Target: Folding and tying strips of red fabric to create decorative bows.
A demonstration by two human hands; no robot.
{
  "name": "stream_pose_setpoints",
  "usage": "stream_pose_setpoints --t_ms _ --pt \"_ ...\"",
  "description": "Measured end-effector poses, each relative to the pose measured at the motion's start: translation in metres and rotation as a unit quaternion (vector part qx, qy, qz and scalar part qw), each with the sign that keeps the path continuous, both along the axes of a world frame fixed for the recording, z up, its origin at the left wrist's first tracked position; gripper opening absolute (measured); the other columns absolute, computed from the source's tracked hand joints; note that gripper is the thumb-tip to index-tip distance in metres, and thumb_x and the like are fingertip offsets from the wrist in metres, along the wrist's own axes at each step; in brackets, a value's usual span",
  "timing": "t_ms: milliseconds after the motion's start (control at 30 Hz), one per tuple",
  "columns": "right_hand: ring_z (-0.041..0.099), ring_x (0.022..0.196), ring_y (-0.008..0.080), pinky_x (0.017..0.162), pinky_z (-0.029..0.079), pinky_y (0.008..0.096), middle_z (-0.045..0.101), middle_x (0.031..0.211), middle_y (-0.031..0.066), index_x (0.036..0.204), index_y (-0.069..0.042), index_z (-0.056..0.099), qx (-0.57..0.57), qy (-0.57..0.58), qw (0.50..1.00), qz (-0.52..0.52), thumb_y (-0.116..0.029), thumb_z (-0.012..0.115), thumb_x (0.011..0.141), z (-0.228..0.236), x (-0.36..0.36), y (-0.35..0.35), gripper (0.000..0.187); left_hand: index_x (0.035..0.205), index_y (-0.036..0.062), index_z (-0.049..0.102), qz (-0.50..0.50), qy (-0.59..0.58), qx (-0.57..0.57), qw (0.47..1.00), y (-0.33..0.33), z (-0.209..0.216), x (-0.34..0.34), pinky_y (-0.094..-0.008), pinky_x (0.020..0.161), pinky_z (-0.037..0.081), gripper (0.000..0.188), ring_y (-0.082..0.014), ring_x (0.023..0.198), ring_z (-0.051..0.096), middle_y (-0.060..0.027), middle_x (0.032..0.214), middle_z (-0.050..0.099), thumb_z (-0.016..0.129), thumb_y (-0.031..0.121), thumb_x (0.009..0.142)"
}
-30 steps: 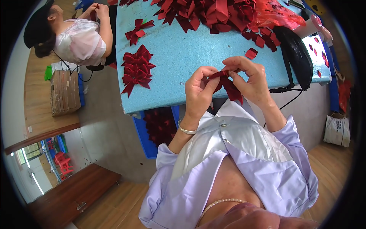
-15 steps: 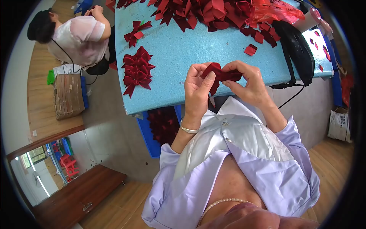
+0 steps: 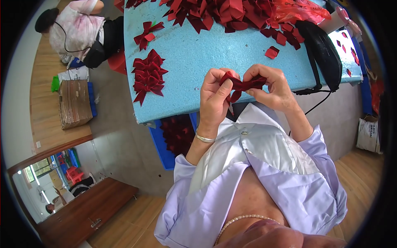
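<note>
Between my two hands, just over the near edge of the blue table (image 3: 194, 58), is a dark red velvet ribbon bow (image 3: 243, 84). My left hand (image 3: 214, 93) pinches its left loop between thumb and fingers. The right loop is held by my right hand (image 3: 271, 89), thumb below and fingers above. One tail hangs down between the hands. On the table to the left lies a cluster of finished-looking red bows (image 3: 149, 76), with a single bow (image 3: 147, 35) beyond it.
A large heap of red ribbon pieces (image 3: 223, 14) covers the far side. Loose pieces (image 3: 271, 52) and a black bag (image 3: 320, 56) lie at the right. Below the table stands a blue crate (image 3: 159, 144) of dark red pieces. Another person (image 3: 78, 31) is at the far left, beside stacked cardboard (image 3: 75, 103).
My right hand has shifted slightly right, and the bow now stretches wider between my hands, its left loop lower. The other person has moved away, further up the picture.
</note>
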State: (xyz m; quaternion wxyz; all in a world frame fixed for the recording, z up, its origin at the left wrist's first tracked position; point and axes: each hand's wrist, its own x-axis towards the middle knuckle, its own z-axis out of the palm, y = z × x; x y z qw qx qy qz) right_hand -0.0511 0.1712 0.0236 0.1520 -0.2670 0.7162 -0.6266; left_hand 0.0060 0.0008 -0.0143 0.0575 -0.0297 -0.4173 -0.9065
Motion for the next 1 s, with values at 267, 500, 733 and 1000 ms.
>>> stream_pose_setpoints --t_ms 267,500,733,1000 --pt "0.06 0.074 0.0108 0.067 0.049 0.0242 0.062 0.08 0.0055 0.088 0.002 0.059 0.023 0.053 0.998 -0.004 0.007 0.065 0.067 0.0 0.0 0.001 0.022 0.096 0.0052 0.05 0.031 -0.001 0.018 0.999 0.001 0.002 0.0 -0.0315 0.088 0.044 0.008 -0.0152 0.093 0.056 -0.009 0.1 0.059 0.056 0.004 0.093" --pt "0.058 0.082 0.0089 0.073 0.048 0.0232 0.062 0.089 0.0032 0.099 0.003 0.058 -0.09 -0.124 0.988 -0.017 -0.004 0.067 0.084 -0.017 -0.001 0.004 0.018 0.103 0.0046 0.05 0.066 -0.09 0.034 0.993 0.002 0.004 0.0 -0.0266 0.072 0.049 0.018 -0.0129 0.081 0.059 -0.0071 0.098 0.061 0.062 0.012 0.092" --pt "0.052 0.077 0.0052 0.068 0.042 0.0202 0.06 0.087 0.0002 0.097 0.001 0.059 -0.102 -0.167 0.98 -0.029 -0.014 0.061 0.092 -0.015 0.003 -0.003 0.016 0.105 0.0027 0.055 0.012 -0.109 -0.019 0.994 0.006 0.001 0.003 -0.0249 0.064 0.046 0.026 -0.0109 0.074 0.057 -0.0044 0.089 0.061 0.071 0.007 0.084" --pt "0.045 0.064 0.0035 0.057 0.036 0.0203 0.056 0.072 -0.0024 0.083 0.001 0.061 -0.068 -0.097 0.987 -0.104 -0.012 0.058 0.091 -0.023 0.002 -0.008 0.015 0.102 0.0029 0.057 -0.027 -0.143 -0.044 0.988 0.003 0.005 0.006 -0.0185 0.05 0.036 0.024 -0.0028 0.063 0.048 -0.0019 0.087 0.06 0.07 0.004 0.082"
